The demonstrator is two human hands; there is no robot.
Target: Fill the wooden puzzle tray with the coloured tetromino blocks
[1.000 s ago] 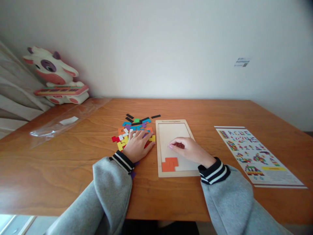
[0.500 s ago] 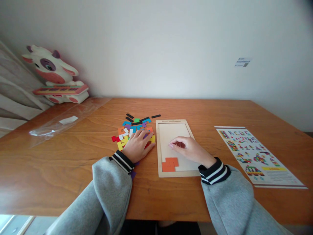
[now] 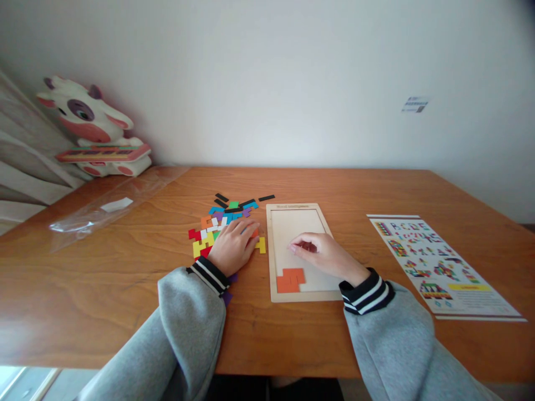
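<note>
My left hand (image 3: 234, 243) lies over the right part of a pile of coloured puzzle pieces, palm down, its fingers stretched out and touching pieces. Around it show yellow pieces (image 3: 203, 244), a yellow piece (image 3: 262, 245) by the fingertips, red, white, blue and black ones; others are hidden underneath. My right hand (image 3: 320, 250) hovers over a wooden puzzle tray (image 3: 272, 267), thumb and fingers closed in a pinch. Whether anything small is between them is hidden. Orange pieces (image 3: 288, 282) lie fitted together in the tray's near left corner.
A printed pattern sheet (image 3: 443, 267) lies on the table to the right. At the left are a clear plastic bag (image 3: 92, 217) and a toy cow with a keyboard (image 3: 100, 131). The wall stands behind the table.
My left hand has drawn its fingers in slightly, and the yellow and red pieces near it have shifted a little left. My right hand and the orange pieces stay put.
</note>
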